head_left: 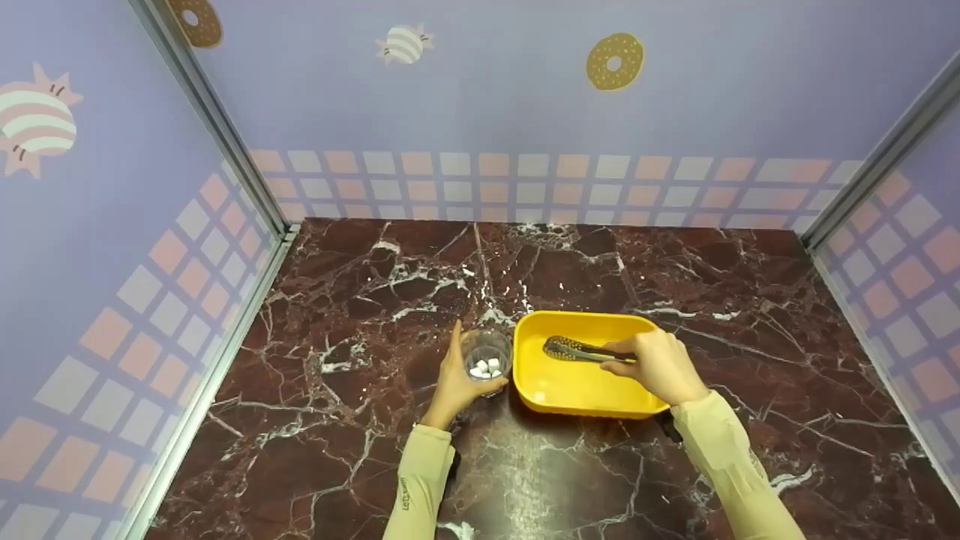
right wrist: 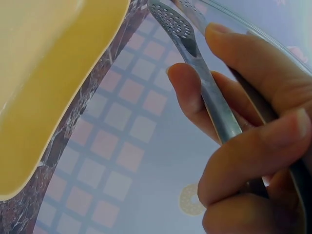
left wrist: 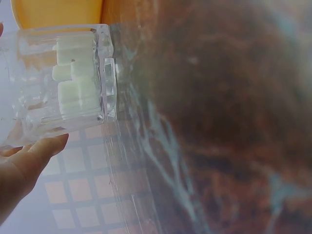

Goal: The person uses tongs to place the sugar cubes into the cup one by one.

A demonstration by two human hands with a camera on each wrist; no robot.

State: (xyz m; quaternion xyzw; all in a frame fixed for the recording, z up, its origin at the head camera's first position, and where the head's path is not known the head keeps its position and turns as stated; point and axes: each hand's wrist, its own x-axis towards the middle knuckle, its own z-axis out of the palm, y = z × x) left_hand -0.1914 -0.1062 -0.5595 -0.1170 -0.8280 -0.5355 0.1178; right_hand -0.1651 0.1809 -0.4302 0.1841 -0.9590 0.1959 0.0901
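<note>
My left hand (head_left: 459, 381) curves round a clear glass (head_left: 480, 346) that stands upright on the table. Several white cubes (left wrist: 78, 73) lie at the bottom of the glass. In the head view, my right hand (head_left: 664, 366) holds metal tongs (head_left: 574, 349) over a yellow basin (head_left: 555, 386), just right of the glass. The right wrist view shows the perforated tong heads (right wrist: 173, 20) slightly apart, with thumb and fingers wrapped round the arms. I see nothing between the heads.
The dark red marbled table (head_left: 337, 450) carries small white specks beyond the glass and basin. Lilac walls (head_left: 495, 90) with pink and white checks enclose it at the back, left and right. Metal posts (head_left: 217, 112) mark the corners.
</note>
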